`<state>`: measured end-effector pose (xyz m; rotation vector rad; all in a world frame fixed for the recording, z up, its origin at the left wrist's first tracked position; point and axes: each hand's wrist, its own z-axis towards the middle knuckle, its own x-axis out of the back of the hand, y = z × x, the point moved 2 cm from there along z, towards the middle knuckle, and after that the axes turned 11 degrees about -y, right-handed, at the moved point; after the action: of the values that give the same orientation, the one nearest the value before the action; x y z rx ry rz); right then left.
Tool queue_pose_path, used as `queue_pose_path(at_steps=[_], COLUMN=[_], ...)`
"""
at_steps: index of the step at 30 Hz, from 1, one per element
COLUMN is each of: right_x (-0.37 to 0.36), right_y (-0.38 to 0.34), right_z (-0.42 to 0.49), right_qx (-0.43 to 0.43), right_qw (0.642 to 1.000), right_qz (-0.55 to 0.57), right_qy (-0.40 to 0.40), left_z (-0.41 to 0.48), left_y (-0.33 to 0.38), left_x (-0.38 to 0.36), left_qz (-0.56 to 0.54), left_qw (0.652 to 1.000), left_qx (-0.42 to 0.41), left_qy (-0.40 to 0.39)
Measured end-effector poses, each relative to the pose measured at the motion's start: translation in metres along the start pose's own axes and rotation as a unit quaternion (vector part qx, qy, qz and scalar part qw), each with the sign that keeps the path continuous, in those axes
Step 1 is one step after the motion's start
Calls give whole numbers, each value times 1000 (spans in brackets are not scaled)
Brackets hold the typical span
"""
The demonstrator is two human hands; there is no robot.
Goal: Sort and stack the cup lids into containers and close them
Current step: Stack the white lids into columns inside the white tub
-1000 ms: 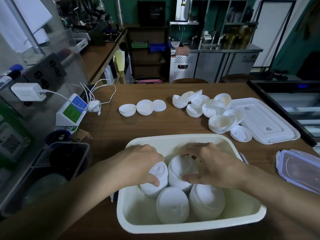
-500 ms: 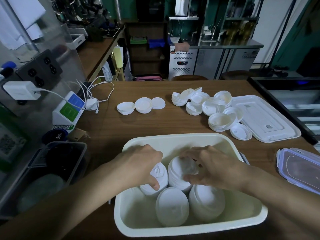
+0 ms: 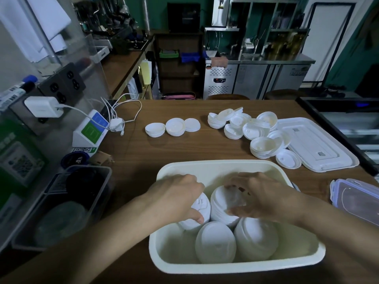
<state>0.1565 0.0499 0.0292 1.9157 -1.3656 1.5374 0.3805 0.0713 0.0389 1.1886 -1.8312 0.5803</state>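
Gripping | tub [image 3: 225, 267]: four lid stacks [image 3: 215, 241] | left hand [image 3: 176, 198], right hand [image 3: 265, 198]: fingers curled round one each

light: dim, greenish cast | walls: dark green wall [image 3: 158, 13] along top of frame; white door [image 3: 330, 37] upper right | furniture: brown wooden table [image 3: 184, 152] across centre; wooden side counter [image 3: 123, 64] upper left; steel undercounter cabinets [image 3: 256, 78] top centre-right; two round stools [image 3: 227, 97] behind the table's far edge

Lid stacks [image 3: 215, 243] in the tub [image 3: 221, 168] — loose lids [image 3: 246, 130] behind, tub cover [image 3: 313, 144] right.
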Motion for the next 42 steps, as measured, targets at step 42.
queue_pose_path(at_steps=[42], right_x=[85], right_y=[69], right_z=[270], right_qx=[33], right_qw=[992], right_qz=[65], right_qy=[103], left_z=[206], left_y=[-199], left_x=[50], left_qz=[-262], left_qw=[927], left_qx=[150], left_qy=[224])
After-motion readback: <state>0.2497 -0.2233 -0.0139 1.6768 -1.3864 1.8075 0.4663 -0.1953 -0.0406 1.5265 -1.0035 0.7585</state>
